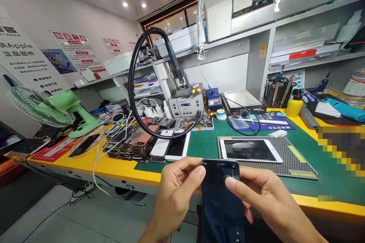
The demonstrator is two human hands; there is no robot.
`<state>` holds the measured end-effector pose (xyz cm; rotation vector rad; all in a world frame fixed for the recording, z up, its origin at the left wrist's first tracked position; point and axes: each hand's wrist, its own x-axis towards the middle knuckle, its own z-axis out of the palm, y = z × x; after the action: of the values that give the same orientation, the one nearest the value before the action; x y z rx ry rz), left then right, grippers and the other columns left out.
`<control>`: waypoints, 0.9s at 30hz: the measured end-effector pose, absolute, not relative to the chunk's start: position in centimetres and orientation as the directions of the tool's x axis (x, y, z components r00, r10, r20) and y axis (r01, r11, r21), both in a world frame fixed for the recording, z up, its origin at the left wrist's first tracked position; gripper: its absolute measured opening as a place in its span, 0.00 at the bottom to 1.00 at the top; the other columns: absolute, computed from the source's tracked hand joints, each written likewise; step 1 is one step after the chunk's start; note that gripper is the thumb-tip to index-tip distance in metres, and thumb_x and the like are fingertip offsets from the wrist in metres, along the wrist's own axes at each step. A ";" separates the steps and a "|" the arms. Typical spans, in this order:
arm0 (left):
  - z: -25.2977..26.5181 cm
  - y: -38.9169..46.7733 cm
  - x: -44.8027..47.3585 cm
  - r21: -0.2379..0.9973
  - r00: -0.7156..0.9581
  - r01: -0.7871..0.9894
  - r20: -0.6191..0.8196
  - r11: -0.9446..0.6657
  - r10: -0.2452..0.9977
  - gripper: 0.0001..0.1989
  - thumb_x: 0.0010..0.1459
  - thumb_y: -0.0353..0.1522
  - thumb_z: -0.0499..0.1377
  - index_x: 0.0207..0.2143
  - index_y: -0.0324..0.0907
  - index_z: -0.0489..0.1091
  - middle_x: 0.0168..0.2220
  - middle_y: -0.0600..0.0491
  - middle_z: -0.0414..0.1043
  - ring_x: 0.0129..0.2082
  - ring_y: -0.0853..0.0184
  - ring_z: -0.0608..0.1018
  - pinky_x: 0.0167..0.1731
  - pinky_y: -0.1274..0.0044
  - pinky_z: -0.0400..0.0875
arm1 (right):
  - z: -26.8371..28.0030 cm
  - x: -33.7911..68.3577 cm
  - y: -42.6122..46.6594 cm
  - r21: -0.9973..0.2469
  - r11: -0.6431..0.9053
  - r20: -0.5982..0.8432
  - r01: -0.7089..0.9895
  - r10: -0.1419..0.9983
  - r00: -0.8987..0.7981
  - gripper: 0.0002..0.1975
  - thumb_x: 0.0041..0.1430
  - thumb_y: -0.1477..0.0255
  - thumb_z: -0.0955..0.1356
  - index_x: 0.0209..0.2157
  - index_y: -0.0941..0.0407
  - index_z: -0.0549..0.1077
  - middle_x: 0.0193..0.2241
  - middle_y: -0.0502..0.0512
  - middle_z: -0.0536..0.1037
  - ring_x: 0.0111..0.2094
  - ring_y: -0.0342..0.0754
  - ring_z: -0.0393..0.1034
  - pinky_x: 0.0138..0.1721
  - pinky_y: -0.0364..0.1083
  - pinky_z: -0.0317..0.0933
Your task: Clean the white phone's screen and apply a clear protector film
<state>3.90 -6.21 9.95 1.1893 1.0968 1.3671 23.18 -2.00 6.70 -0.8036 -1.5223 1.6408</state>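
Note:
A dark blue-black smartphone (219,205) is held upright in front of me, just off the bench's front edge. My left hand (178,190) pinches its top left corner between thumb and fingers. The right side is gripped by my right hand (262,193), whose thumb lies on the phone's glossy face and whose fingers reach behind it. Beyond the phone, a white-framed tablet (251,150) with a dark screen rests on a grey perforated mat (299,159). What the fingers touch behind the phone is hidden.
A green work mat (203,140) covers part of the yellow bench. Stacked phone parts (134,142) lie left, beside white phones (161,144). A hot-air station (186,105) with a looping black hose stands behind. A green fan (68,110) is far left; a yellow bottle (294,104) stands right.

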 end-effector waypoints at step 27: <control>7.0 -6.8 2.5 0.993 -0.238 0.062 0.112 -0.100 0.965 0.20 0.58 0.48 0.67 0.36 0.39 0.78 0.23 0.55 0.67 0.24 0.72 0.68 0.26 0.81 0.66 | 7.6 22.9 -3.1 -0.983 0.000 0.095 -0.181 0.851 -0.516 0.13 0.58 0.60 0.76 0.37 0.55 0.79 0.28 0.48 0.68 0.29 0.43 0.58 0.29 0.41 0.57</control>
<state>2.52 -6.79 7.00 1.2008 1.3734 1.4463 22.85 -3.05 7.62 -0.7262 -1.4771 1.6350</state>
